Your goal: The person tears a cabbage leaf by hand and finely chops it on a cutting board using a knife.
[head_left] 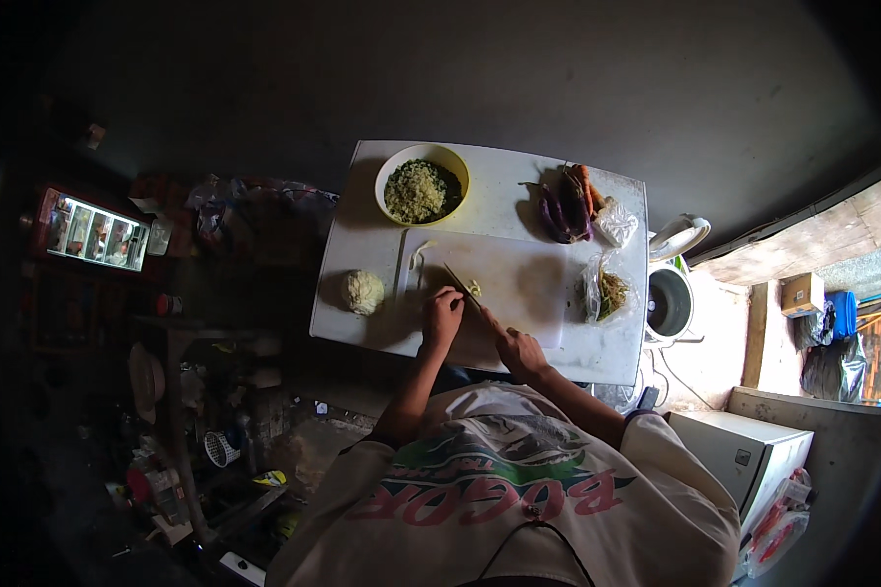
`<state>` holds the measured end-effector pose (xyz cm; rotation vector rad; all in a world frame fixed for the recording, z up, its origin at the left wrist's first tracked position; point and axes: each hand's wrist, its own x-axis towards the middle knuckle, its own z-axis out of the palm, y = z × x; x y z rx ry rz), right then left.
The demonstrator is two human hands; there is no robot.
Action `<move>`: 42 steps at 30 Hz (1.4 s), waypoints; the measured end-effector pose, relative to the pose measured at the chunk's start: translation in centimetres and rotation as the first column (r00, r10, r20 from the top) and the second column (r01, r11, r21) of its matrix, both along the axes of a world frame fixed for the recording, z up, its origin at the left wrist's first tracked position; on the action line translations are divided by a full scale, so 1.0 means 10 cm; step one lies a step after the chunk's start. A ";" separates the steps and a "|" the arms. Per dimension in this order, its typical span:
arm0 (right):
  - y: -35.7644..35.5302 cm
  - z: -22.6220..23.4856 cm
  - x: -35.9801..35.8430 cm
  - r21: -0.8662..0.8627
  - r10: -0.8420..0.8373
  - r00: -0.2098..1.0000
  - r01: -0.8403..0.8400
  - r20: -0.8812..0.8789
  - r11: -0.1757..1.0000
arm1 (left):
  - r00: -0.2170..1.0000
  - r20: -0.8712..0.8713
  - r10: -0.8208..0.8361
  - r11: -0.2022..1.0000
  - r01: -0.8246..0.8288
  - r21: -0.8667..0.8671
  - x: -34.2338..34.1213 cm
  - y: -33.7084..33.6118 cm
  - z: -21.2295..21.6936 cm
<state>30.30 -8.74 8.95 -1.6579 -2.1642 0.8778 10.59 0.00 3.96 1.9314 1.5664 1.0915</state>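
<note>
My right hand (521, 352) grips the handle of a knife (463, 286), its blade slanting up and left over a white cutting board (529, 269). Close against the blade's left side is my left hand (442, 319), fingers curled together; what they hold is hidden. Small pale cut pieces (475, 289) lie just right of the blade. A pale strip (419, 254) rests near the board's upper left. Left of the board sits a round, pale, cabbage-like head (363, 292). Beyond it stands a yellow-rimmed bowl (463, 166) of chopped pale and dark green vegetables.
Purple eggplants (561, 213) and orange carrots (583, 186) lie at the white table's (499, 176) far right, beside a white plastic bag (616, 223). Nearer is a clear bag of greens (610, 293). An open rice cooker (669, 301) stands off the right edge.
</note>
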 end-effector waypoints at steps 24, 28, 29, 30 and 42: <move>-0.20 0.27 0.15 -0.048 -0.027 0.999 0.028 0.017 0.998 | 0.999 -0.028 -0.026 1.000 0.026 0.008 -0.01 -0.01 0.08; -0.23 0.43 0.15 -0.049 0.009 1.000 -0.008 0.024 0.999 | 0.999 0.018 -0.031 0.998 0.032 -0.047 -0.02 0.01 0.06; -0.24 0.47 0.16 -0.070 0.012 0.999 -0.009 0.046 0.998 | 0.999 0.040 -0.031 0.997 0.034 -0.071 -0.01 0.01 0.07; -0.24 0.50 0.17 -0.091 0.016 0.998 -0.010 0.067 0.996 | 0.999 0.040 -0.032 0.997 0.035 -0.071 -0.01 0.02 0.09; -0.24 0.47 0.12 -0.101 0.017 0.998 -0.012 0.053 0.995 | 1.000 0.013 -0.007 0.999 0.008 -0.047 -0.02 0.00 0.06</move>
